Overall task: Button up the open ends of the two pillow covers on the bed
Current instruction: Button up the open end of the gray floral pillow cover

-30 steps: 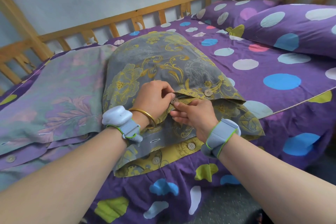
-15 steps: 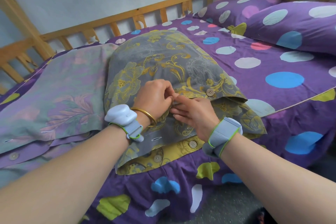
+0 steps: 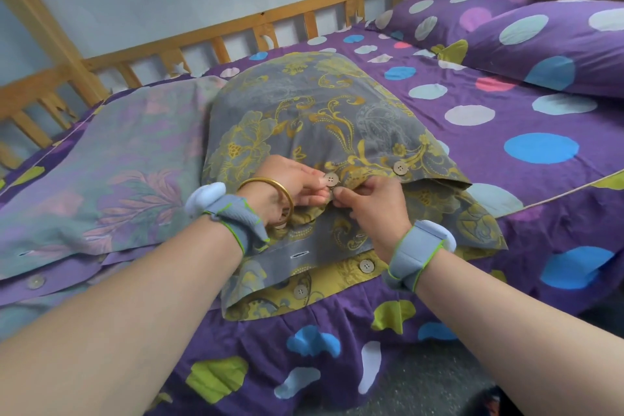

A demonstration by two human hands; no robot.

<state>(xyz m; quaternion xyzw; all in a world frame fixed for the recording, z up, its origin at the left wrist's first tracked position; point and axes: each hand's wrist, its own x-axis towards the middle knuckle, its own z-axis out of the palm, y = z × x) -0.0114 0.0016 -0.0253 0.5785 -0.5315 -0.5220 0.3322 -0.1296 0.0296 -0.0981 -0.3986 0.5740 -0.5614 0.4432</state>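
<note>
Two pillow covers lie on the bed (image 3: 506,132): a puffy grey cover (image 3: 304,118) with gold flowers in the middle, and a flat purple-green cover (image 3: 101,162) just beside it. Four round buttons (image 3: 400,168) show on the grey one. The left hand (image 3: 290,186) and the right hand (image 3: 374,209), fingers curled, pinch its open edge. The left one touches a button (image 3: 331,179). The sheet is purple with spots.

The bed (image 3: 489,152) bears grey-gold cover (image 3: 304,111), lilac cover (image 3: 118,162), perhaps two pillows (image 3: 557,44).

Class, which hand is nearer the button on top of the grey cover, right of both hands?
Right. The right hand pinches the cover just below and left of that button; the left hand pinches it farther left, by a second button.
</note>
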